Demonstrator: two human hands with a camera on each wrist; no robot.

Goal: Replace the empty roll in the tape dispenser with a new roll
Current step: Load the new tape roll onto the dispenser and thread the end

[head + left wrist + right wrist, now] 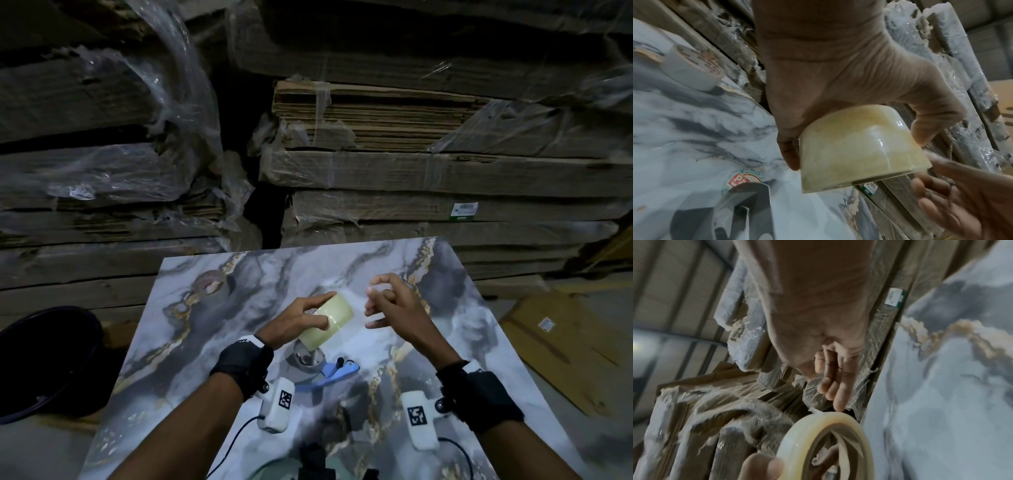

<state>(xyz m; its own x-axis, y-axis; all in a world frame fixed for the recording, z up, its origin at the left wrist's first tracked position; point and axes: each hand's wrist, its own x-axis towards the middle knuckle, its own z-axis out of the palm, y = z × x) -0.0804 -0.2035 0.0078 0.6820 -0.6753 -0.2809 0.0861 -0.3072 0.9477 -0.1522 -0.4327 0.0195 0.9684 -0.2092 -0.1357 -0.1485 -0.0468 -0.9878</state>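
Bin point(44, 363): dark, round, on the floor at far left, beside the table.

Table point(212, 342): marble-patterned top, grey with gold veins.

Left hand point(301, 318): raised above the table, thumb and fingers clasped round the new roll; the left wrist view shows the palm over the roll's upper side with a fingertip on each flank.

New roll point(329, 320): pale yellowish clear tape, held in the air, tilted, its open core turned toward the right hand. In the right wrist view a small loose tab stands up from its rim, just under a right fingertip.

Dispenser point(322, 371): lies on the table directly below the held roll, between the two wrists; blue handle pointing right, grey hub partly hidden by the roll. Whether a spent core sits on the hub cannot be told.

White roll point(692, 68): second roll seen only in the left wrist view, resting on the table well apart from the dispenser, printed core.

Right hand point(394, 308): just right of the new roll, fingers spread and loosely bent, grasping nothing; fingertips near the roll's edge.

Cardboard point(376, 137): flattened stacks, plastic-wrapped, behind the table across the whole width.
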